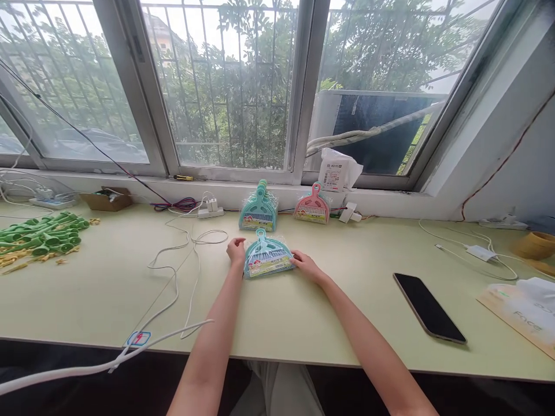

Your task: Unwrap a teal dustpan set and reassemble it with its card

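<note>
nearest to me a white cable (pixel 173 289) is trailing off the near edge of the surface (pixel 303 329), with a small tag (pixel 139 338) hanging on it, and on the right a black phone (pixel 429 307) is lying flat, screen up, well clear of my arms. i am reaching both arms straight out to the wrapped teal dustpan set (pixel 266 257), which is lying flat in the middle of the surface with its handle pointing away from me. my left hand (pixel 236 251) is touching its left edge with the fingers curled in against the wrapper, and my right hand (pixel 306 266) is lying against its right edge with the fingers loosely extended; neither is pinching it, they are bracketing it from both sides, probably to keep it squared. beyond it a teal stack (pixel 258 211) and a pink dustpan set (pixel 313 207) are leaning upright near the window ledge (pixel 243 188), sorted by colour as far as i can judge. far left, green plastic pieces (pixel 41 234) are lying heaped, and a white packet (pixel 336 170) is sitting on the ledge.
</note>
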`<state>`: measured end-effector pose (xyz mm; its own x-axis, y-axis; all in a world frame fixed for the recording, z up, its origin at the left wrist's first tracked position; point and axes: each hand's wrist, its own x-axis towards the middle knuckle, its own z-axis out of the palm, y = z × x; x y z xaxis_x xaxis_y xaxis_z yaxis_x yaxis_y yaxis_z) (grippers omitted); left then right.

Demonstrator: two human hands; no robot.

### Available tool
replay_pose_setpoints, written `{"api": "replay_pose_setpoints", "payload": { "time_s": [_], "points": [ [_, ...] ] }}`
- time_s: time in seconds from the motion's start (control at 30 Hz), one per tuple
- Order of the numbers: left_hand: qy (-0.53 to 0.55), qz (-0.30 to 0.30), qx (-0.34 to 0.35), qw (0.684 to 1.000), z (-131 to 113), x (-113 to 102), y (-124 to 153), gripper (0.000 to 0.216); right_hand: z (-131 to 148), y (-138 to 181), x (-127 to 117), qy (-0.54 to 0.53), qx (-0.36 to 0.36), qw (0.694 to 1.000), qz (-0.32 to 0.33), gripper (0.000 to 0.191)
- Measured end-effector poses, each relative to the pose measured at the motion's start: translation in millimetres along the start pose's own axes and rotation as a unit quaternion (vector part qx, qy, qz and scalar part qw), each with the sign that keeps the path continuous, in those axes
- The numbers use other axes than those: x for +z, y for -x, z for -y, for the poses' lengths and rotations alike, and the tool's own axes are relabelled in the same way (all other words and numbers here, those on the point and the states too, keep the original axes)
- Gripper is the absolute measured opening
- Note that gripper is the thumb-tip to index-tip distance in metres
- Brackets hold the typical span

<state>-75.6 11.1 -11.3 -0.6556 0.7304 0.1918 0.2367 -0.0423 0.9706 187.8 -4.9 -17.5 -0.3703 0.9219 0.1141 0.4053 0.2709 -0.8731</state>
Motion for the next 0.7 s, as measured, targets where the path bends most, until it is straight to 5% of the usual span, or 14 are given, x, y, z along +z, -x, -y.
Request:
{"api": "replay_pose_setpoints", "payload": {
  "time_s": [0.7],
  "points": [
    [0.014,0.004,-0.015,1.0,-0.9,0.7,1.7,0.024,-4.9,-3.2,-0.7,-0.005,-0.003,1.0,0.012,0.04]
  ]
}}
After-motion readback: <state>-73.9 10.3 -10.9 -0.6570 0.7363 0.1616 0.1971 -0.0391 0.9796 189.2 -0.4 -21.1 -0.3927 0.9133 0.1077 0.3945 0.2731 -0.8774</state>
